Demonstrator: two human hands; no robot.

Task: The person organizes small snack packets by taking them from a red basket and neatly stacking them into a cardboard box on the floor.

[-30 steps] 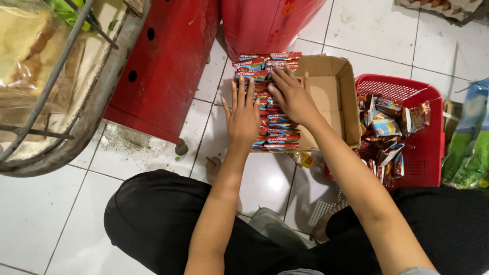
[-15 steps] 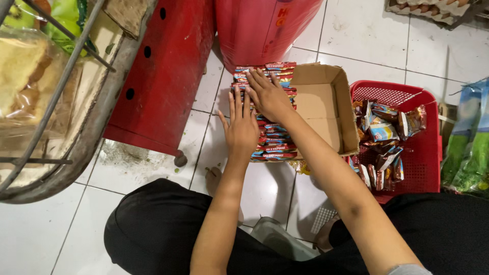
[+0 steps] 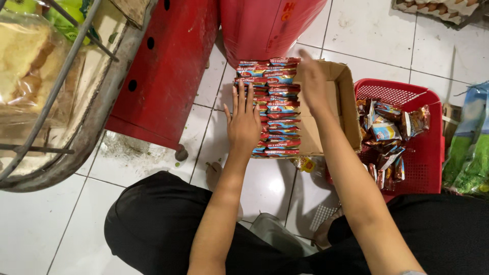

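— Packets (image 3: 272, 107) stand in a row in the box (image 3: 342, 97), at its left side. Left hand (image 3: 243, 125) lies flat and spread against the row; right hand (image 3: 311, 84) is open beside it, holding nothing

— Risk?

— I think the row can fall to the right, because that half of the box is empty and nothing supports it

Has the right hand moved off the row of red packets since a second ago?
Yes. The right hand has shifted right off the red packets, judged against the cardboard box; it is now over the box's open part.
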